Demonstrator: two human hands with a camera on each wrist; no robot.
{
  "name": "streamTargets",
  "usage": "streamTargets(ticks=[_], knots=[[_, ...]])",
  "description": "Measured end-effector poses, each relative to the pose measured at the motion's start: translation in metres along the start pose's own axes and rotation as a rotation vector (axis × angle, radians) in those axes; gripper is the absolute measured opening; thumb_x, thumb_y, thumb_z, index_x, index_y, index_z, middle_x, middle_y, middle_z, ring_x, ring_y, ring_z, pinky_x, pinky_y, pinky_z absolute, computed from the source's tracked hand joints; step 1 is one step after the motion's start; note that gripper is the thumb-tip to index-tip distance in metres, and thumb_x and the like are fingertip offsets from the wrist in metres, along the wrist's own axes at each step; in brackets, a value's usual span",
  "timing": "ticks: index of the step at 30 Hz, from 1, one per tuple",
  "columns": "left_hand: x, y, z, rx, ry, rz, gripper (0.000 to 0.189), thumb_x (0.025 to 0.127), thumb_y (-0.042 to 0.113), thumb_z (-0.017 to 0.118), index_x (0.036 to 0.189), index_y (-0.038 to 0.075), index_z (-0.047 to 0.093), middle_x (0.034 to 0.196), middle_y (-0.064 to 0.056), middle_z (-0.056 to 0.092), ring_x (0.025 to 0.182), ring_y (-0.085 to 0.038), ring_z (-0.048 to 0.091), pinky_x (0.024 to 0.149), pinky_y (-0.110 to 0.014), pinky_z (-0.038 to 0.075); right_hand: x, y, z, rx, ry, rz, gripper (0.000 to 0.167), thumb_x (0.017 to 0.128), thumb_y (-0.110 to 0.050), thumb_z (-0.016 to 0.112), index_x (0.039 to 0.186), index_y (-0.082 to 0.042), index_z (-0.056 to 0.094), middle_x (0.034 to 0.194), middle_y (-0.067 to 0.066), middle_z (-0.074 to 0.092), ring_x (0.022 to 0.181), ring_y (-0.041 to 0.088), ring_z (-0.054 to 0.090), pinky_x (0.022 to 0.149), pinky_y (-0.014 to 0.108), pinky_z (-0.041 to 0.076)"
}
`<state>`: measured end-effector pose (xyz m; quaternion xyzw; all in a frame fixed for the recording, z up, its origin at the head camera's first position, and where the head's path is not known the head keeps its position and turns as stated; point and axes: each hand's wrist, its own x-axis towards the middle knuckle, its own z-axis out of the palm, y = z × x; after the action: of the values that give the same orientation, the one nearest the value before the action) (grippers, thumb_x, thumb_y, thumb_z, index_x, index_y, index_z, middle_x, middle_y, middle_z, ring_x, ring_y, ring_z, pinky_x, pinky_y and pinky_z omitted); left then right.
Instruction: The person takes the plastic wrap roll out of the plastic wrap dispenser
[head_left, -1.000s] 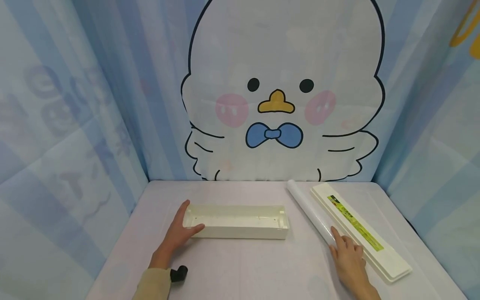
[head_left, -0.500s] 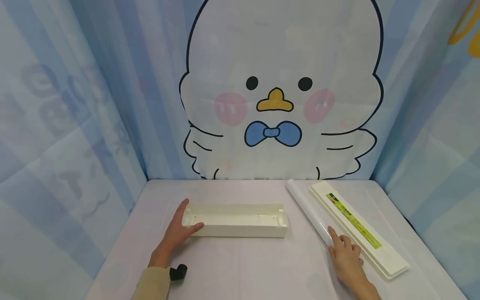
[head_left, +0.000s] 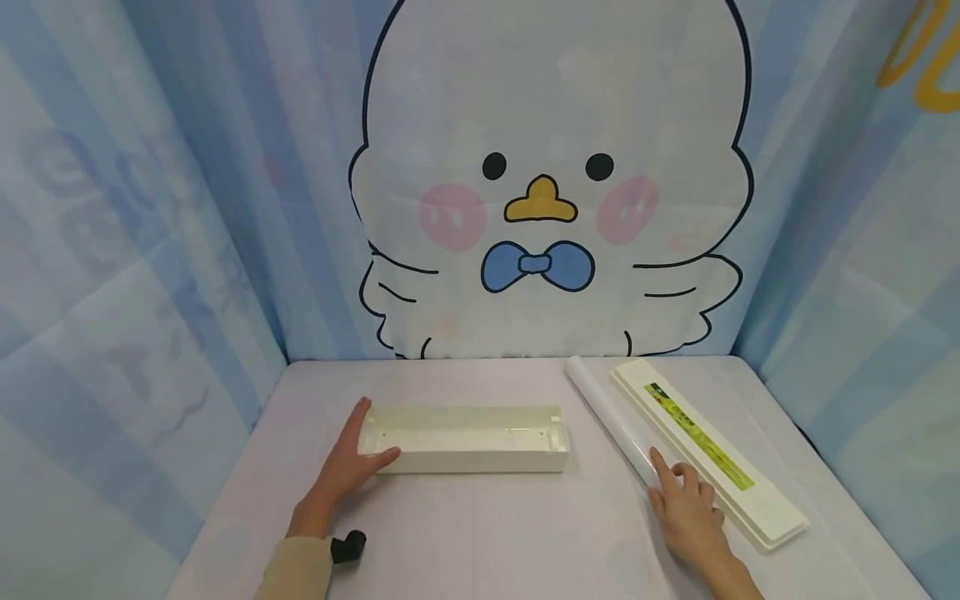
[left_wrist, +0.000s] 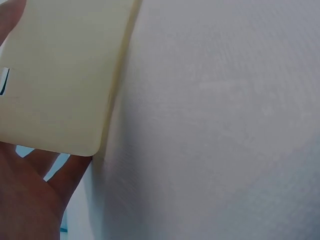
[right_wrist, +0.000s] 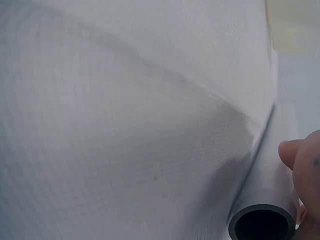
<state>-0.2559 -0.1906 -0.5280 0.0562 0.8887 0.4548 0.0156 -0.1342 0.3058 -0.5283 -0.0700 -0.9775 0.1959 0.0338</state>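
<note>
A long, open cream plastic box (head_left: pixel 472 462) lies crosswise on the table. My left hand (head_left: pixel 345 467) holds its left end, thumb at the front wall and fingers behind. The left wrist view shows the box's end wall (left_wrist: pixel 60 75) close up, with a small slot in it. To the right, my right hand (head_left: pixel 690 517) grips the near part of a roll of clear plastic wrap (head_left: pixel 611 412), which lies slanting on the table. In the right wrist view the thumb (right_wrist: pixel 290 152) is beside the roll, whose dark hollow core (right_wrist: pixel 262 225) faces the camera.
A long cream lid (head_left: pixel 780 517) with a yellow-green label lies parallel to the roll on its right. A pale cloth covers the table (head_left: pixel 480 533). A printed curtain (head_left: pixel 555 325) stands along the back edge, with others at both sides.
The head view has shifted slightly, so everything sits a little further left in it. Both hands, the box, the roll and the lid keep their places.
</note>
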Motion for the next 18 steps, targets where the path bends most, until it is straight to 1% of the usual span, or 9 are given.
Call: streamTargets(ticks=[3,8,13,18], knots=[[-0.001,-0.001,0.0,0.017,0.006,0.026,0.105,0.087,0.034,0.08,0.162,0.008,0.012,0.168,-0.016,0.005,0.151,-0.041,0.008,0.117,-0.063,0.012,0.0,0.0,0.0,-0.02,-0.011,0.0,0.062,0.103,-0.022,0.055,0.157,-0.01,0.026,0.133,0.029,0.033,0.113,0.056,0.037,0.072,0.068,0.041],[-0.003,-0.002,-0.002,0.031,0.003,0.025,0.106,0.087,0.037,0.079,0.162,0.009,0.011,0.167,-0.018,0.008,0.151,-0.042,0.011,0.116,-0.063,0.014,-0.001,-0.001,-0.002,-0.018,-0.012,-0.004,0.065,0.103,-0.028,0.056,0.157,-0.009,0.025,0.133,0.03,0.032,0.114,0.056,0.035,0.072,0.067,0.041],[-0.002,-0.003,-0.005,0.045,-0.011,0.024,0.105,0.088,0.037,0.078,0.162,0.009,0.009,0.168,-0.017,0.006,0.151,-0.04,0.01,0.118,-0.061,0.013,-0.003,-0.002,-0.007,-0.023,0.04,-0.026,0.067,0.104,-0.037,0.053,0.158,-0.008,0.026,0.134,0.032,0.032,0.113,0.057,0.036,0.073,0.069,0.04],[-0.002,-0.002,-0.012,0.047,-0.025,0.028,0.105,0.089,0.038,0.077,0.162,0.009,0.007,0.168,-0.016,0.005,0.152,-0.038,0.009,0.118,-0.06,0.012,-0.002,-0.004,-0.014,-0.036,0.078,-0.039,0.067,0.105,-0.042,0.05,0.158,-0.008,0.026,0.133,0.032,0.034,0.111,0.058,0.038,0.069,0.067,0.04]])
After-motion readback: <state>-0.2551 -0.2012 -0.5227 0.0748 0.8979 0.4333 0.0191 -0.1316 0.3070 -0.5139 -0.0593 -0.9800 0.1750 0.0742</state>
